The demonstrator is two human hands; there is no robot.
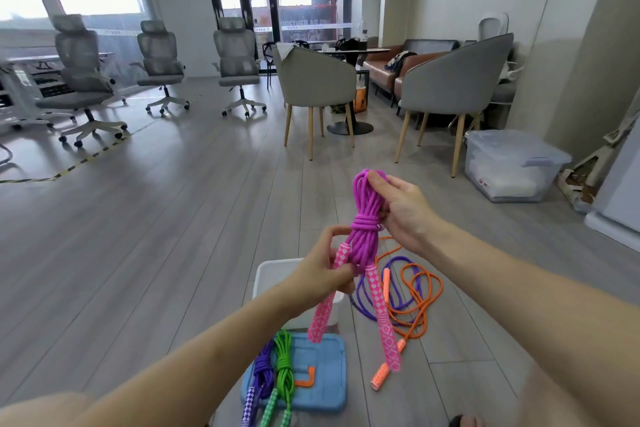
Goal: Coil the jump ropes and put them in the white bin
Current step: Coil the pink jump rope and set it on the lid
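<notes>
A wide grey wood floor (173, 218) is stretching away from the viewer, with open room on the left and in the middle. Three grey office chairs (83, 80) are standing far left, and yellow-black tape is running along the floor there. Two grey armchairs (453, 87) on wooden legs are standing far right beside a dark round bench (353, 52). A clear lidded storage box (509, 166) is sitting on the floor at the right, near a wall.

Near the viewer, a white bin (273, 274) is sitting on the floor, partly hidden behind the left arm. A blue lid (325, 378) is lying just nearer, carrying a coiled purple rope (263, 367) and a coiled green rope (284, 364). To the right, an orange rope (426, 302) and another purple rope are lying loose and tangled together on the floor.

The person is holding a coiled magenta jump rope (363, 222) upright above the bin. The right hand (398, 204) is gripping the top loops, fingers curled round them. The left hand (325, 263) is pinching one pink handle (322, 319); the other handle is hanging free.
</notes>
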